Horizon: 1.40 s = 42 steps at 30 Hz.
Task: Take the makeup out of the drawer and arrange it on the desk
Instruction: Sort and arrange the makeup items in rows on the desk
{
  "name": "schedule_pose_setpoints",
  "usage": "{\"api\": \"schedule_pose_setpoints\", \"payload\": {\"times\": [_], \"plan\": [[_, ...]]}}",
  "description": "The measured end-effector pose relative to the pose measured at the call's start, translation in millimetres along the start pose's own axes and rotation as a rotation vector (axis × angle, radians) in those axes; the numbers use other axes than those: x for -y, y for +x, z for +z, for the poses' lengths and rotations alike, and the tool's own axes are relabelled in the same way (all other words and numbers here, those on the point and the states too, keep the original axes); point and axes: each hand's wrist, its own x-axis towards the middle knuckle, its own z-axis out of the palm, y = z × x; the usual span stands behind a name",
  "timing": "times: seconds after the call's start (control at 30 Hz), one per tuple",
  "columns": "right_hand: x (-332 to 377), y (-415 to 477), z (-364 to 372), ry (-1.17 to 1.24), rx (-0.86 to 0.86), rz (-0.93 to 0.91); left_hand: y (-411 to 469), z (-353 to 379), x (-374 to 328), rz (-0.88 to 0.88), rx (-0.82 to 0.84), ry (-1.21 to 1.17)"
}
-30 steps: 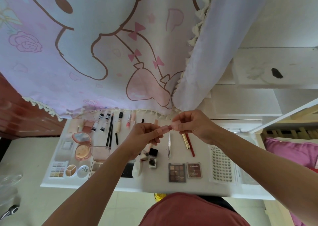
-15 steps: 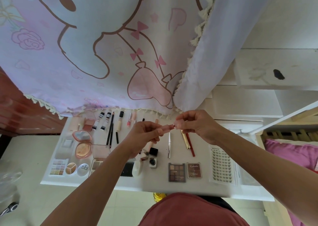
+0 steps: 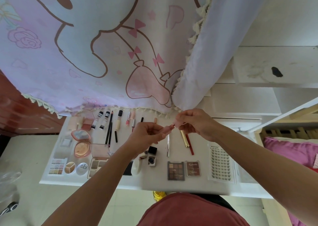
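Note:
Above the white desk (image 3: pixel 194 186) I hold a small pink lip gloss tube (image 3: pixel 168 128). My left hand (image 3: pixel 146 136) grips its body. My right hand (image 3: pixel 193 123) pinches its pink cap (image 3: pixel 177 123), pulled a little off so a dark red neck shows between them. Makeup lies in rows on the desk: small bottles (image 3: pixel 100 120), black pencils (image 3: pixel 109 131), a pink compact (image 3: pixel 80 134), eyeshadow palettes (image 3: pixel 175 170), a gold tube (image 3: pixel 184 138) and a red pencil (image 3: pixel 189 144).
A pink cartoon curtain (image 3: pixel 86 53) hangs over the desk's far edge. A lash tray (image 3: pixel 220 163) lies at the desk's right end. White shelving (image 3: pixel 275 67) stands at right, with pink bedding (image 3: pixel 292 151) beyond. A red wardrobe (image 3: pixel 15 113) stands at left.
The cap has come apart from the tube: my right hand drew it slightly to the right, exposing the dark red neck. Both hands stay above the desk's middle.

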Motion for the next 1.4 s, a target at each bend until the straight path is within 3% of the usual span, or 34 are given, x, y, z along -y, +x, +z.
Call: {"api": "schedule_pose_setpoints", "payload": {"times": [0.13,0.47,0.93,1.2,1.4], "plan": [[1.6,0.3,-1.8,-0.114,0.05,0.032,0.9,1.2,4.3,0.034,-0.027,0.069],[10.5,7.2,-21.9,-0.041,0.095,-0.01,6.3,-8.9,13.2,-0.094,0.001,-0.046],[-10.7,27.9,-24.8,0.123,-0.016,0.119,32.2,-3.9,31.9,-0.213,-0.148,-0.235],[-49.4,32.7,-32.2,0.263,-0.059,0.309,66.6,10.8,60.9,-0.289,-0.288,-0.081],[-69.4,38.7,-40.0,0.37,0.02,0.362,84.5,23.7,84.1,-0.196,-0.278,0.345]]}}
